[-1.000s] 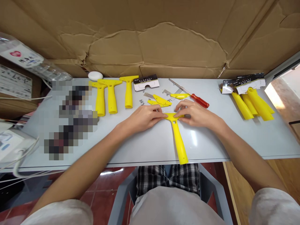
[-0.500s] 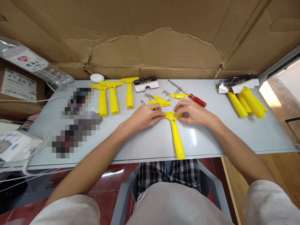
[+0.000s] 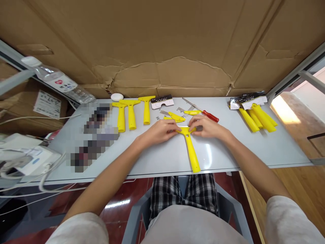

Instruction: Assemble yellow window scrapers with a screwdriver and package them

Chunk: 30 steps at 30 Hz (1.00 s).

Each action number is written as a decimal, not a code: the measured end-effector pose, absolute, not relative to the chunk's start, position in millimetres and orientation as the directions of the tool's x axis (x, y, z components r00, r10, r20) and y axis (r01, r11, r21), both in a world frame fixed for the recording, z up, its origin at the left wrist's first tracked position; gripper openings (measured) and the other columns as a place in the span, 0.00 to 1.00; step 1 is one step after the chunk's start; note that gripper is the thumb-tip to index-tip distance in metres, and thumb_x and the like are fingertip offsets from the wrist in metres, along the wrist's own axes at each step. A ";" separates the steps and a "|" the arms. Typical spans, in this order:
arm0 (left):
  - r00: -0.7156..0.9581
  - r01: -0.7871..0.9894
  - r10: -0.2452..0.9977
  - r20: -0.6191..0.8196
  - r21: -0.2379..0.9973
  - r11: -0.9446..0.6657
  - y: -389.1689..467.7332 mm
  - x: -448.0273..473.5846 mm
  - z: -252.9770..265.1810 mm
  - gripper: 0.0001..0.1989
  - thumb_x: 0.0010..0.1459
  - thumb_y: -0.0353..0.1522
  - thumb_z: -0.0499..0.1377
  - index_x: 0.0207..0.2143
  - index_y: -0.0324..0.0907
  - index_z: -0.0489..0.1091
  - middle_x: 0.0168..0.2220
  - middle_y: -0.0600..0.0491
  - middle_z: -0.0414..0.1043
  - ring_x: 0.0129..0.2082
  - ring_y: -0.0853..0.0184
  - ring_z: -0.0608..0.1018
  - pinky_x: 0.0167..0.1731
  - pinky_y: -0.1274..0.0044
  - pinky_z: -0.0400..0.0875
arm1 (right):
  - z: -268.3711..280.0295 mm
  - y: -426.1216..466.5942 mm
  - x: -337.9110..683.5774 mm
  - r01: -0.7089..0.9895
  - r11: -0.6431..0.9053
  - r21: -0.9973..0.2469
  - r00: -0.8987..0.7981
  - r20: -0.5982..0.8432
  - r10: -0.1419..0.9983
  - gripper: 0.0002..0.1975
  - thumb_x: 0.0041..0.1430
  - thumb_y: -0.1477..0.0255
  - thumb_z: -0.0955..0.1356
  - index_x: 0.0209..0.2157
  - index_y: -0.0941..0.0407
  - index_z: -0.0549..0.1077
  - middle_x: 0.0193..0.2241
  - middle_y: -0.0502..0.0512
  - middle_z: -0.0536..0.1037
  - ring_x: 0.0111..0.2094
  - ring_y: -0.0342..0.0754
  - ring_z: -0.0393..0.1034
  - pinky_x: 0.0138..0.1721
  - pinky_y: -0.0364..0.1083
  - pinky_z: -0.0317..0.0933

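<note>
From the head camera, my left hand [image 3: 159, 131] and my right hand [image 3: 207, 126] met at the wide head of a yellow plastic T-shaped scraper [image 3: 190, 146] that lay flat on the pale grey tabletop [image 3: 162, 156]. Each hand was closed in a pinch on one end of the scraper's crossbar — left fingers on the left end, right fingers on the right end — while its long handle pointed back toward me and reached the near edge of the table.

Just beyond my knuckles lay loose yellow plastic blade covers [image 3: 176, 117], a few small metal pieces [image 3: 164, 113] too small to tell apart, and a red-handled screwdriver [image 3: 205, 113] lying at a slant, its handle close to my right hand. A black-and-white printed card [image 3: 162, 101] sat behind them near the wall.

To the left, three more yellow scraper handles [image 3: 132, 111] lay side by side, heads away from me, with a small white oval object [image 3: 117, 97] just behind them. A blurred patch covered part of the table further left. A clear plastic water bottle [image 3: 57, 81] lay tilted at the far left, and white cables [image 3: 38, 173] hung off the table's near-left corner.

Well apart on the right lay a bundle of packaged yellow scrapers [image 3: 256, 117] with printed cards on their heads. Creased brown cardboard [image 3: 162, 51] stood behind the table.
</note>
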State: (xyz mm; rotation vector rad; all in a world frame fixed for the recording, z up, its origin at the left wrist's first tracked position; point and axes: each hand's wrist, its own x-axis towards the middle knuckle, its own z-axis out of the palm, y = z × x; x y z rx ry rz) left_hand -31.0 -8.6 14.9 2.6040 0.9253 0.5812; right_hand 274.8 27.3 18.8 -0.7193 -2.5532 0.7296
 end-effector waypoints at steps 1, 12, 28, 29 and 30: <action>0.711 0.509 0.646 0.278 0.432 -0.745 -8.2 -32.1 18.8 0.12 0.74 0.33 0.60 0.49 0.46 0.85 0.43 0.48 0.84 0.40 0.63 0.84 0.43 0.73 0.76 | 20.6 27.2 276.1 0.356 0.733 -0.579 -0.788 0.236 0.569 0.08 0.63 0.74 0.76 0.42 0.50 0.89 0.50 0.58 0.85 0.53 0.57 0.80 0.61 0.60 0.71; 0.406 0.742 0.836 0.370 0.400 -0.538 -72.0 -71.7 56.4 0.14 0.75 0.39 0.61 0.51 0.45 0.84 0.44 0.49 0.84 0.35 0.67 0.81 0.37 0.75 0.75 | 25.1 40.8 294.1 0.452 0.726 -0.518 -0.622 0.400 0.673 0.10 0.72 0.67 0.71 0.39 0.54 0.86 0.42 0.60 0.83 0.41 0.53 0.78 0.46 0.52 0.69; -0.002 0.737 0.932 0.361 0.630 -0.243 -149.0 -83.3 -11.6 0.11 0.72 0.37 0.63 0.42 0.42 0.85 0.30 0.55 0.77 0.25 0.71 0.71 0.32 0.76 0.71 | 19.9 54.8 274.3 0.504 0.675 -0.538 -0.617 0.323 0.718 0.09 0.70 0.67 0.72 0.41 0.54 0.86 0.42 0.58 0.84 0.34 0.49 0.74 0.41 0.50 0.68; 0.008 0.736 0.933 0.359 0.629 -0.249 -148.6 -83.9 -11.7 0.11 0.72 0.37 0.63 0.43 0.43 0.85 0.31 0.55 0.78 0.25 0.71 0.71 0.32 0.76 0.71 | 21.9 57.7 268.9 0.502 0.682 -0.532 -0.638 0.305 0.707 0.09 0.69 0.68 0.72 0.42 0.54 0.87 0.43 0.59 0.84 0.35 0.49 0.75 0.42 0.50 0.68; 0.023 0.734 0.934 0.356 0.629 -0.258 -148.5 -84.6 -11.9 0.11 0.72 0.37 0.63 0.43 0.43 0.85 0.32 0.55 0.79 0.25 0.71 0.71 0.32 0.76 0.71 | 24.1 60.2 262.4 0.502 0.690 -0.521 -0.659 0.286 0.695 0.09 0.69 0.70 0.72 0.44 0.54 0.87 0.44 0.59 0.84 0.37 0.50 0.76 0.44 0.50 0.68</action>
